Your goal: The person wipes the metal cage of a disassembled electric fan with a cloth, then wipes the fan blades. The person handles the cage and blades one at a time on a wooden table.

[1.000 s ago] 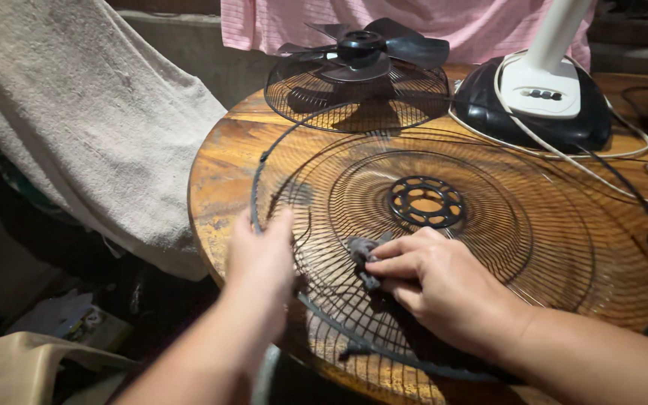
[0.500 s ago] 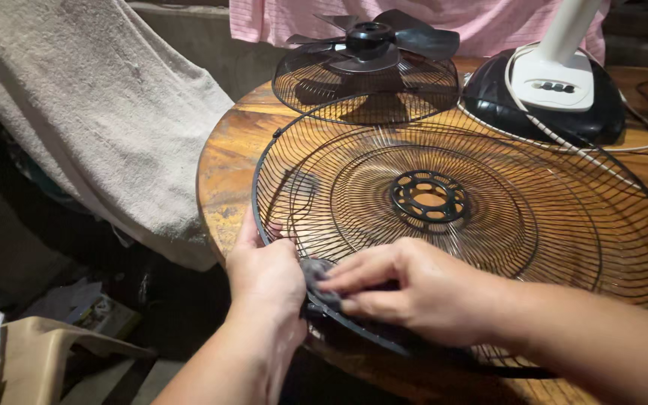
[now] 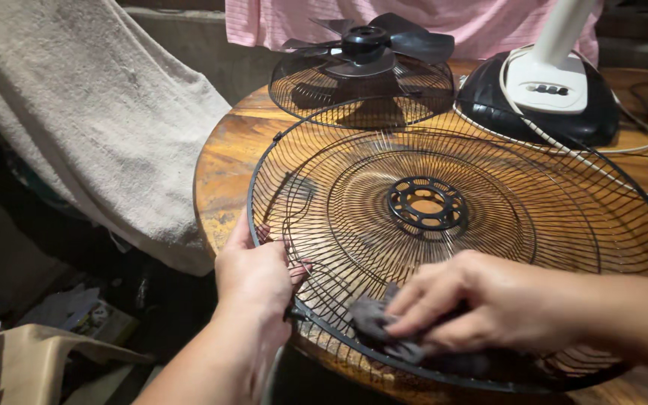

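Observation:
A large black wire fan grille (image 3: 489,187) with a round hub ring (image 3: 427,203) lies flat on a round wooden table (image 3: 226,161). My left hand (image 3: 258,271) grips the grille's near-left rim, fingers hooked through the wires. My right hand (image 3: 481,304) presses a dark grey cloth (image 3: 373,326) flat against the wires near the front rim. Part of the cloth is hidden under my fingers.
A second grille (image 3: 361,86) with a black fan blade (image 3: 369,41) on it stands at the table's far side. The fan's black and white base (image 3: 545,94) and white cord (image 3: 624,169) sit far right. A beige towel (image 3: 91,112) hangs at left, with clutter below it.
My right hand with the cloth has slid along the wires toward the front rim. My left hand has shifted its hold along the left rim. The view has moved closer.

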